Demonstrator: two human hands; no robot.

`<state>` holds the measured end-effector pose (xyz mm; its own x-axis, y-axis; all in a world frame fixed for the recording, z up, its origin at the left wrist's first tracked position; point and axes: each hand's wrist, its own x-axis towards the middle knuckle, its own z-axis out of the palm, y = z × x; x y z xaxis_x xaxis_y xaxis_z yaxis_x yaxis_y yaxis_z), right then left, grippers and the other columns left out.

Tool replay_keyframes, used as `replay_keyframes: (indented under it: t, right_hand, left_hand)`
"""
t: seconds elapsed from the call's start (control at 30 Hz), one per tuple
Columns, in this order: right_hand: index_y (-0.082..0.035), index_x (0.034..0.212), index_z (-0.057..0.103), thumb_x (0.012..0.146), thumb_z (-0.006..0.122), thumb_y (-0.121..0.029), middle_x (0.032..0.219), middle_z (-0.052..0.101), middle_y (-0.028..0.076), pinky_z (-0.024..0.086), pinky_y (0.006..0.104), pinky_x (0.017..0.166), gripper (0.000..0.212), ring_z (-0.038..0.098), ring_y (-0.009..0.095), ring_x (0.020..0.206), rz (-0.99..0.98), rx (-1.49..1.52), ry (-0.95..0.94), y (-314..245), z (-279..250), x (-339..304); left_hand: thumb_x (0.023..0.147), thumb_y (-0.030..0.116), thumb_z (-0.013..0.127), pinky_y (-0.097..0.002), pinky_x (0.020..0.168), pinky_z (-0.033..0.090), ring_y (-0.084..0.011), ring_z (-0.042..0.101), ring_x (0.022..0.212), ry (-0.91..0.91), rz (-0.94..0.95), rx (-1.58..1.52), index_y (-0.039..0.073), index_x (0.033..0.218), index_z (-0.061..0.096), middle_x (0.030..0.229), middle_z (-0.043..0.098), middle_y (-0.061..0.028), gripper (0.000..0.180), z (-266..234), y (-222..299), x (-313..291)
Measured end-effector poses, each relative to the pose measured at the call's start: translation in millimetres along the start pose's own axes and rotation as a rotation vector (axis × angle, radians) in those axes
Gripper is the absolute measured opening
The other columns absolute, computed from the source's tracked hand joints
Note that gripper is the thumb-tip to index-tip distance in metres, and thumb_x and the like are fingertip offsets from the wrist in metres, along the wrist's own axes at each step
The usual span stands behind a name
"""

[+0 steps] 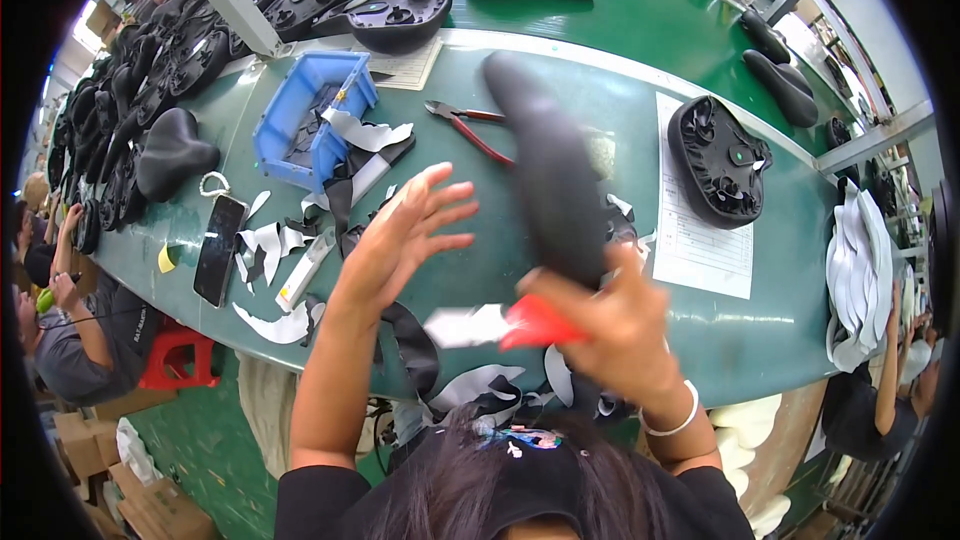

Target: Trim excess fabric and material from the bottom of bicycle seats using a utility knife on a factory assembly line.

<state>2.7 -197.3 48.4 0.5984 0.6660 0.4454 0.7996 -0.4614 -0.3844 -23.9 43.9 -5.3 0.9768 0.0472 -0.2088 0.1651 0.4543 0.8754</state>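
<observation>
Saddle factory workshop: green workbench (640,90), stacked bicycle saddles (130,100), seated workers.

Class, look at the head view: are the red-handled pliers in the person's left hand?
No. The red-handled pliers lie on the green table, while the left hand is open and holds nothing.

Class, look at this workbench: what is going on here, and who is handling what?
A person at a green workbench holds a black bicycle saddle raised in the right hand, along with a red-handled tool. The left hand is open, its fingers spread, touching nothing. Black and white offcuts, red pliers, a blue bin and a phone lie about.
</observation>
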Motion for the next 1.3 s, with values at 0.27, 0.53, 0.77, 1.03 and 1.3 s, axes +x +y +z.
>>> replay_keyframes:
  t: [0.27, 0.53, 0.77, 1.03, 1.3]
  right_hand:
    - [-0.018, 0.125, 0.058, 0.070, 0.072, -0.008, 0.085, 0.062, 0.009, 0.050, 0.0361, 0.059, 0.057, 0.061, 0.024, 0.070, 0.394, 0.380, -0.055, 30, 3, -53]
    - [-0.024, 0.139, 0.045, 0.079, 0.056, -0.004, 0.070, 0.048, 0.007, 0.043, 0.0345, 0.049, 0.064, 0.050, 0.022, 0.056, -0.148, -0.197, -0.235, 68, -10, -11]
    - [-0.021, 0.145, 0.032, 0.085, 0.046, -0.004, 0.076, 0.052, 0.018, 0.045, 0.0452, 0.050, 0.064, 0.055, 0.035, 0.058, 0.256, -0.092, -0.485, 39, 14, -70]
    - [-0.005, 0.137, 0.039, 0.085, 0.063, -0.004, 0.116, 0.060, 0.024, 0.055, 0.0381, 0.077, 0.057, 0.065, 0.038, 0.097, 0.308, 0.167, -0.103, 18, 13, -85]
    - [-0.008, 0.130, 0.044, 0.080, 0.063, -0.004, 0.089, 0.063, 0.011, 0.050, 0.0260, 0.056, 0.054, 0.063, 0.014, 0.067, 0.497, 0.348, 0.166, 43, 41, 2]
  left_hand:
    - [0.082, 0.033, 0.069, -0.0221, 0.069, 0.046, -0.0109, 0.056, 0.081, 0.208, -0.106, 0.079, 0.000, 0.119, 0.050, 0.095, 0.055, -0.0030, 0.053, -21, -8, 8]
    - [0.079, 0.032, 0.070, -0.0232, 0.065, 0.048, -0.0098, 0.056, 0.073, 0.033, -0.166, 0.360, -0.002, 0.108, 0.055, 0.089, 0.056, -0.0040, 0.047, 15, 36, 33]
    - [0.076, 0.029, 0.067, -0.0234, 0.062, 0.045, -0.0090, 0.053, 0.069, 0.167, -0.099, 0.460, -0.002, 0.098, 0.058, 0.082, 0.056, -0.0025, 0.039, 12, 29, 16]
    - [0.077, 0.033, 0.069, -0.0232, 0.065, 0.039, -0.0088, 0.046, 0.073, 0.475, 0.040, 0.353, -0.001, 0.098, 0.056, 0.080, 0.052, -0.0009, 0.041, 13, 2, -34]
    - [0.083, 0.024, 0.069, -0.0235, 0.074, 0.042, -0.0108, 0.051, 0.081, 0.646, 0.282, 0.223, -0.002, 0.110, 0.052, 0.098, 0.053, -0.0039, 0.041, 21, -42, -66]
